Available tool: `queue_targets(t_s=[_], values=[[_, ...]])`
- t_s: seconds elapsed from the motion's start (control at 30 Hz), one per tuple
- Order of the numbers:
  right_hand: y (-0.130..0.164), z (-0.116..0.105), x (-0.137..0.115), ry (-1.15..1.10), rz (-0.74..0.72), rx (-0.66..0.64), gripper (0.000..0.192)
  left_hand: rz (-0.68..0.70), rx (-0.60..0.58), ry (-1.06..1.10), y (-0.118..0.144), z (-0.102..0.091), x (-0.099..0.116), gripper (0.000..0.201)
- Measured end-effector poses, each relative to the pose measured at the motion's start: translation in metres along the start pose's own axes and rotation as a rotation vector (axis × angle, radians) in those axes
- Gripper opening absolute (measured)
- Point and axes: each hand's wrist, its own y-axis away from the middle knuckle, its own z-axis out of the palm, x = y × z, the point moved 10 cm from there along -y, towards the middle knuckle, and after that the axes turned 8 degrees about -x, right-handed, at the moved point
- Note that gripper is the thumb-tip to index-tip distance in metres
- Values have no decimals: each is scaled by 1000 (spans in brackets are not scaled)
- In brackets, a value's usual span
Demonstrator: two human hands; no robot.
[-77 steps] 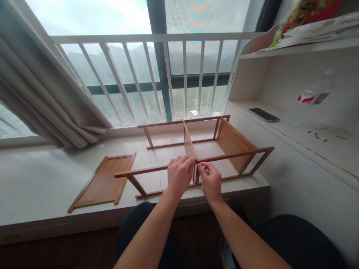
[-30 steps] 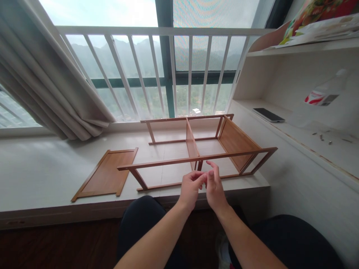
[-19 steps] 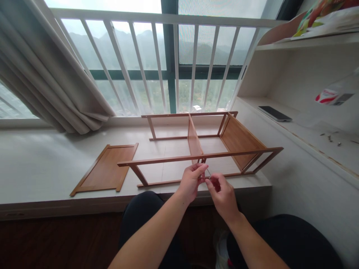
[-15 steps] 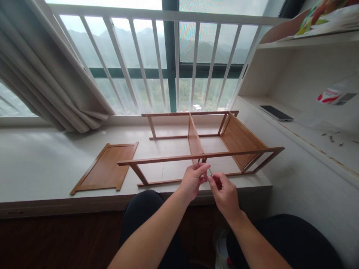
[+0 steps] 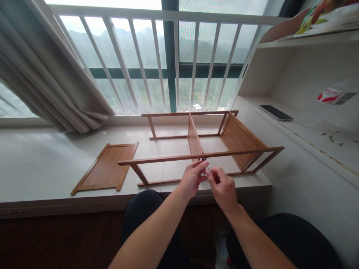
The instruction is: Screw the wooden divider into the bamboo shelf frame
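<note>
A partly built bamboo shelf frame (image 5: 238,152) lies on the white window ledge (image 5: 42,164), with a middle divider panel (image 5: 193,139) and a right end panel (image 5: 238,139) standing in it. My left hand (image 5: 192,177) and my right hand (image 5: 223,186) meet just below the front rail, where the divider joins it. Their fingertips pinch a small thin metal piece (image 5: 207,169), too small to name. A loose bamboo panel (image 5: 108,169) lies flat to the left of the frame.
A white railing (image 5: 168,56) and a curtain (image 5: 42,74) stand behind the ledge. On the right, a white shelf unit holds a phone (image 5: 275,113), a plastic bag (image 5: 335,95) and several small screws (image 5: 332,137). My knees sit below the ledge.
My hands left the front rail, drew back toward me, then rose again to just under the rail, pinching a small metal piece. The view tilted slightly upward.
</note>
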Motion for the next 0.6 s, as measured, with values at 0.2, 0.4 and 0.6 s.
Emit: queue_targets(t_s=[0.2,0.4,0.6], values=[[-2,3,1,0,4,-7,24,4,18,17,0,-2,1,31],[-3,4,-3,-5,-4,-2,22,-2,35,28,1,-1,3,31],[-3,3,-5,-1,-6,-4,23,-6,26,38,2,0,3,31]])
